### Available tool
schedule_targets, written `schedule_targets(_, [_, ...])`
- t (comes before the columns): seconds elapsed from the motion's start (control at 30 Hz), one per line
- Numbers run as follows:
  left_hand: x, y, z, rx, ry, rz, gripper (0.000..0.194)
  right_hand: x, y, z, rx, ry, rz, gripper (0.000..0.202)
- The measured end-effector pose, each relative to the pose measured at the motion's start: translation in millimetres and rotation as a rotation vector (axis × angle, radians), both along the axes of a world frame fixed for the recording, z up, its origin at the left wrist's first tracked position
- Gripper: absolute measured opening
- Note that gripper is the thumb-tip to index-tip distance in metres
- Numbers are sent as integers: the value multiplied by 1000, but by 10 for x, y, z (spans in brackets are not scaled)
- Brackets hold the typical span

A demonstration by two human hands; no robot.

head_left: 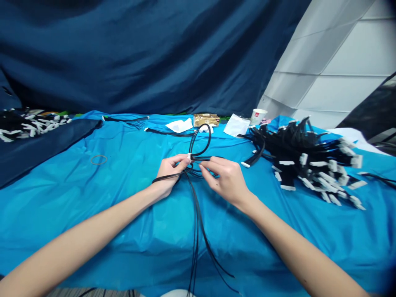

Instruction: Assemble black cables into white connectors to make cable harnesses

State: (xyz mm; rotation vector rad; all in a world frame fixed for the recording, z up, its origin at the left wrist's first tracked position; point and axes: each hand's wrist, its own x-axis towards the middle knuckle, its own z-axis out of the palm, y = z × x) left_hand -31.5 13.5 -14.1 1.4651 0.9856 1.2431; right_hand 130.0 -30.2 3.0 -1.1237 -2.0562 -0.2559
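Near the middle of the view, my left hand (169,173) is closed on a bundle of thin black cables (198,210), its thumb and forefinger at a small white connector (189,157). Some cables loop up above the fingers, one strand crosses the left wrist, and long ends hang down past the table's front edge. My right hand (227,178) is just to the right, fingers bent and closed at the cables running rightward from the connector. How firmly its fingertips pinch the strands is partly hidden.
A large pile of black cables with white connectors (321,165) lies right on the blue sheet (123,214); another pile (34,126) is far left. A rubber band (99,159) lies left. Behind are a gold packet (206,119), white packets (236,125) and a paper cup (258,116).
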Motion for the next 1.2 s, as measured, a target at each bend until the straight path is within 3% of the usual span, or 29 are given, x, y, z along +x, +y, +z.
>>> schedule_targets(0.43, [-39,36,62,96,125,12,22,5,-14,-13,228,-256,-103,23])
schedule_targets(0.87, [-54,69,53,206,284,3,18,-34,-43,-22,239,-305,-129,24])
schedule_targets(1.2, [-27,21,58,111,213,-7,15,-45,-46,-33,202,-267,-95,24])
